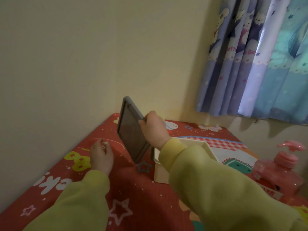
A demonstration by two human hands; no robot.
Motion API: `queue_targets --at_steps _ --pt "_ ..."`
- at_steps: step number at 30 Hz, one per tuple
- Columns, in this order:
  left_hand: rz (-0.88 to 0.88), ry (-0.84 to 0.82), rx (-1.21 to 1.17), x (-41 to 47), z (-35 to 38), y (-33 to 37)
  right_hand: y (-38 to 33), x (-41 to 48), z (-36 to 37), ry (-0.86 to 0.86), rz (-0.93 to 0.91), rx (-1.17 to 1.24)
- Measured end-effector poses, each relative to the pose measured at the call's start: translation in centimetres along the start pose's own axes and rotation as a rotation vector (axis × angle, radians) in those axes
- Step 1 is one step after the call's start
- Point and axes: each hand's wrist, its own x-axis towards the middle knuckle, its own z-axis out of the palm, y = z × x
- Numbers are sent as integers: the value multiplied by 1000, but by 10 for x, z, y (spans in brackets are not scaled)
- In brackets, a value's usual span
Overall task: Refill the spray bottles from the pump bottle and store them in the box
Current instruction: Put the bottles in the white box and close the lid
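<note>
Right hand (154,129) is clamped on the edge of a flat grey lid (131,130), thumb on one side and fingers wrapped round the other. It holds the lid tilted up on end just above the near-left corner of the cream box (166,174). Left hand (101,157) is low over the red cartoon cloth (133,189) on the bench, fingers loosely curled. There's a small white speck at the fingertips, and honestly I can't tell if it's pinching something or that's just nails.

The box is uncovered, but the yellow sleeve (216,189) blocks most of the inside. The pink pump bottle (281,167) stands upright at the right edge of the bench, well apart from both hands, with nobody touching it. No spray bottles anywhere in view.

My read: only the lid part is sorted. All the refilling and the storing looks like it's still to do, at least as far as this view shows.
</note>
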Motion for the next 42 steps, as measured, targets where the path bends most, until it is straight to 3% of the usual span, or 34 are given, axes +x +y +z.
queue_targets --at_steps 4,7,14,19,25,32,42 --pt "-410 -249 -125 -2 14 3 -4 14 -41 33 72 85" --pt "-555 -329 -366 -16 20 16 2 18 -68 74 91 186" --pt "-258 -280 -601 -18 12 59 49 14 -115 226 231 463" --pt "58 -175 -391 -14 11 94 91 4 -129 402 265 407" --pt "250 -202 -215 -25 26 112 129 -14 -126 367 315 296" --pt "259 -254 -185 -44 51 102 168 -27 -109 381 398 203" --pt "173 -386 -24 -44 76 65 210 -37 -80 246 582 108"
